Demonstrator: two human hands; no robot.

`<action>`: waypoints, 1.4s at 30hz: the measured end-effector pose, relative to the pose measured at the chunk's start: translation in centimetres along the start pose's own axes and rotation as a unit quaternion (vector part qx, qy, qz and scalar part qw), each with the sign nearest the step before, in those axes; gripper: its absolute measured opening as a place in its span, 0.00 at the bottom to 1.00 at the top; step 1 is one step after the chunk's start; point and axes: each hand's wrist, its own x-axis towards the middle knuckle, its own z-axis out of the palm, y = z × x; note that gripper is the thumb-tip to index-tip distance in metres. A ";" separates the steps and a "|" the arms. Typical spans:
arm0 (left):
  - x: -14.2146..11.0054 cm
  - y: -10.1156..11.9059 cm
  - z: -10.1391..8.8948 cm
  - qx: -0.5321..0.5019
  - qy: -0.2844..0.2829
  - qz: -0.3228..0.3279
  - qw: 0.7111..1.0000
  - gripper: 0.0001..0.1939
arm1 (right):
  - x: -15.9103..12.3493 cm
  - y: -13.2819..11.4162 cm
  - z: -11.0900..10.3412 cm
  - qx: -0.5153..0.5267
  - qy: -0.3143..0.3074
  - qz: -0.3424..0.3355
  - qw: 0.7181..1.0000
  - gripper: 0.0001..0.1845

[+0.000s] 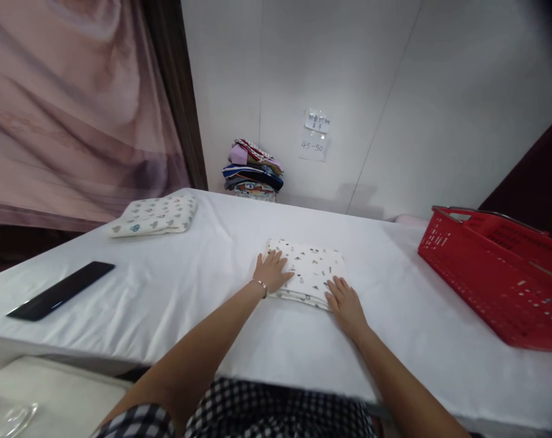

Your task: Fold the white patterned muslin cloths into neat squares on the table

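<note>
A folded white cloth with a small scattered print (310, 264) lies flat on the white-covered table (212, 267) in front of me. On its left edge rests my left hand (272, 272), fingers spread and palm down, with a bracelet at the wrist. My right hand (347, 304) touches the near right corner of the cloth, its fingers stretched out. Neither hand grips anything. The cloth's layered folds show along its near edge.
Another folded printed cloth (159, 216) sits at the table's far left. A black flat object (61, 292) lies nearer on the left. On the right stands a red plastic basket (490, 274). Beyond the far edge rises a stack of folded fabrics (252, 170) by the wall.
</note>
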 end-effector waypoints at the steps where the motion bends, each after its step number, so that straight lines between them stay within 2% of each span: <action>1: -0.7 -0.1 0.2 -0.006 0.008 0.009 1.000 0.31 | -0.1 0.0 0.0 -0.002 0.004 -0.001 1.000 0.25; 6: -2.5 0.0 0.4 -0.030 0.037 0.002 0.999 0.27 | -0.4 0.0 0.1 -0.007 0.017 -0.004 1.000 0.25; 9: -3.2 0.4 -0.1 -0.039 0.080 0.014 0.996 0.22 | -0.8 0.0 0.0 -0.004 0.047 -0.014 0.999 0.24; 12: -4.6 1.2 -0.5 -0.050 0.107 0.050 0.992 0.19 | -1.1 -0.1 -0.3 0.003 0.088 -0.068 0.994 0.22; 15: -5.8 2.0 -0.5 -0.058 0.099 0.105 0.988 0.18 | -1.3 -0.4 -0.5 0.023 0.097 -0.132 0.986 0.20; 19: -6.2 2.4 0.1 -0.080 0.096 0.140 0.982 0.18 | -1.2 -0.7 -0.3 0.041 0.101 -0.142 0.984 0.19; 26: -5.2 2.7 1.0 -0.144 0.091 0.057 0.984 0.14 | -1.3 -0.9 -0.2 0.069 0.101 -0.116 0.986 0.19; 32: -4.4 3.1 0.5 -0.205 0.052 -0.022 0.977 0.11 | -1.1 -1.2 -0.1 0.111 0.107 -0.079 0.985 0.17; 35: -4.2 3.3 0.2 -0.215 0.050 -0.031 0.975 0.09 | -0.9 -1.2 0.1 0.131 0.110 -0.060 0.983 0.16; 37: -4.5 3.4 0.3 -0.214 0.082 -0.006 0.973 0.09 | -0.9 -1.1 0.0 0.140 0.129 -0.071 0.979 0.16; 40: -5.3 3.3 0.7 -0.198 0.157 0.071 0.965 0.10 | -1.2 -0.9 -0.3 0.140 0.169 -0.119 0.968 0.14; 42: -6.0 3.1 1.1 -0.178 0.179 0.120 0.960 0.10 | -1.4 -0.8 -0.4 0.129 0.175 -0.156 0.964 0.12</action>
